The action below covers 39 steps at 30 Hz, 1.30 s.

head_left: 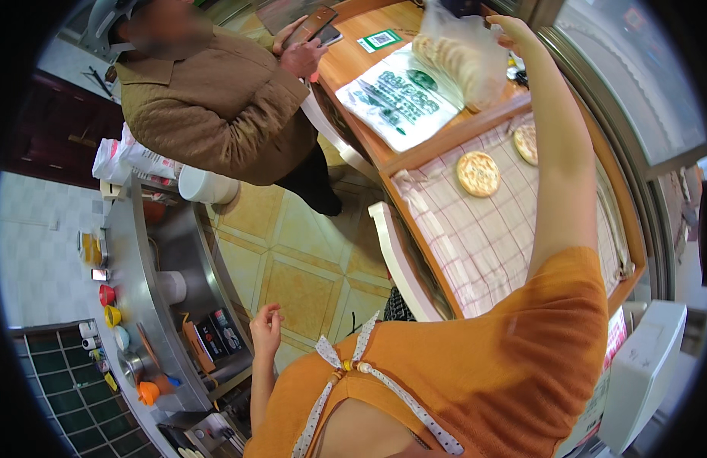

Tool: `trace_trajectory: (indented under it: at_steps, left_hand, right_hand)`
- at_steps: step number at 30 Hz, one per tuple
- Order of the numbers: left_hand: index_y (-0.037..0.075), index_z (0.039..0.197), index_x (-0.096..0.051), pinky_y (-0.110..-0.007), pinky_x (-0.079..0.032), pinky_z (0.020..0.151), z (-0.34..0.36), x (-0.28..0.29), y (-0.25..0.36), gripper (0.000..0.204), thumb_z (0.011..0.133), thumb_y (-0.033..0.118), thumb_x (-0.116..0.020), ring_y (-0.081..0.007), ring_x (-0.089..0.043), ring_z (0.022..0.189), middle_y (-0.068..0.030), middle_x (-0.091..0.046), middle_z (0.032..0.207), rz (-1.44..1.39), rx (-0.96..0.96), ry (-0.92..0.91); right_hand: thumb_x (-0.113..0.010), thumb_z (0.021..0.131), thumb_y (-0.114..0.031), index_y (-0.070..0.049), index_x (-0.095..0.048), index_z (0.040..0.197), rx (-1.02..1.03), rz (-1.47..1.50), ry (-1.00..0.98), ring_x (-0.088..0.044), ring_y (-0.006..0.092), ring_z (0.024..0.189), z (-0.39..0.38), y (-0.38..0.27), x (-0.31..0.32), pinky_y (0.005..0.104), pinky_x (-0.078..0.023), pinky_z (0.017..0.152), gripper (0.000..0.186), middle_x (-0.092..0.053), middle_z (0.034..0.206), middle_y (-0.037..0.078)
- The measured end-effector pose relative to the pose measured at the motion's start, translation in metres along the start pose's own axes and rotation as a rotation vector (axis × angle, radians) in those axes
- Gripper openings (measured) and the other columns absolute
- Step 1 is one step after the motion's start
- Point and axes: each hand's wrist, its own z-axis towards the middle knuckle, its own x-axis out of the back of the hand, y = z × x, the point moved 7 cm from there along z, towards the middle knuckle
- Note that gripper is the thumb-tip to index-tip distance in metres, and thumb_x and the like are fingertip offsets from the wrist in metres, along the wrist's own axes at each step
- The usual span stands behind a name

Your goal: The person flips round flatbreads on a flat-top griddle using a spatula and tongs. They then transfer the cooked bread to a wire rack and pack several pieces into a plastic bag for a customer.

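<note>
My right hand [506,30] is stretched to the top of the wooden counter, gripping a clear plastic bag [483,65] of stacked flatbreads [437,57]. Under and left of it lie white printed plastic bags [395,103]. In the cloth-lined wooden tray [460,237] below, one round golden flatbread [478,174] lies in view and another [525,141] is partly behind my arm. My left hand [266,322] hangs low over the tiled floor, empty, its fingers apart and slightly curled.
A person [208,114] in a brown jacket stands at left, holding phones [314,30]. A white bucket [201,183], steel worktable [136,252] with bowls and boxes, white chairs [399,259] along the counter, a green code card [378,40], a window and a white box [643,374] at right surround me.
</note>
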Motion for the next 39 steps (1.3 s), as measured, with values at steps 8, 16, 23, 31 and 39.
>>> trace_trajectory:
  at_steps: [8, 16, 23, 31, 39]
  left_hand:
    - [-0.003, 0.095, -0.057, -0.027, -0.051, 0.059, -0.076, -0.032, -0.072, 0.015, 0.083, 0.002, -0.05, -0.0174, -0.064, 0.066, -0.0127, -0.063, 0.08, -0.261, -0.088, -0.07]
    - [-0.002, 0.094, -0.058, -0.027, -0.05, 0.058, -0.159, -0.067, -0.093, 0.014, 0.084, 0.003, -0.049, -0.0155, -0.063, 0.064, -0.0109, -0.064, 0.079, -0.187, -0.131, -0.191]
    - [0.002, 0.093, -0.061, -0.031, -0.049, 0.062, -0.211, -0.044, -0.093, 0.015, 0.083, 0.008, -0.053, -0.0223, -0.063, 0.069, -0.0131, -0.064, 0.079, -0.212, -0.027, 0.107]
    - [0.007, 0.096, -0.061, -0.04, -0.048, 0.069, -0.275, -0.051, -0.077, 0.021, 0.081, 0.018, -0.052, -0.0318, -0.06, 0.08, -0.0147, -0.064, 0.087, -0.044, 0.053, 0.02]
    - [0.009, 0.099, -0.059, -0.04, -0.048, 0.065, -0.321, -0.007, -0.143, 0.021, 0.082, 0.018, -0.053, -0.0306, -0.06, 0.075, -0.0144, -0.063, 0.082, -0.088, 0.129, 0.294]
  right_hand:
    - [-0.06, 0.078, -0.025, -0.007, -0.058, 0.096, 0.059, -0.295, 0.176, -0.051, 0.009, 0.067, -0.315, 0.11, 0.162, 0.027, -0.042, 0.058, 0.025, -0.057, 0.075, 0.001]
    - [-0.073, 0.061, -0.05, 0.01, -0.026, 0.131, -0.548, -0.972, 0.311, -0.043, 0.0396, 0.117, -0.623, 0.345, 0.206, 0.0405, -0.036, 0.097, 0.103, -0.045, 0.121, 0.032]
    - [-0.065, 0.071, -0.027, 0.006, -0.052, 0.1, -0.168, -1.102, 0.36, -0.055, 0.0376, 0.096, -0.638, 0.35, 0.147, 0.0455, -0.045, 0.082, 0.046, -0.056, 0.095, 0.025]
    - [-0.052, 0.084, -0.015, 0.006, -0.051, 0.094, -0.112, -1.07, 0.358, -0.058, 0.0323, 0.078, -0.608, 0.379, 0.188, 0.0397, -0.047, 0.067, 0.023, -0.057, 0.082, 0.019]
    - [-0.044, 0.093, -0.017, 0.002, -0.05, 0.102, 0.646, -0.358, -0.044, -0.047, 0.0137, 0.061, -0.631, 0.067, -0.115, 0.0277, -0.04, 0.051, 0.021, -0.052, 0.076, 0.009]
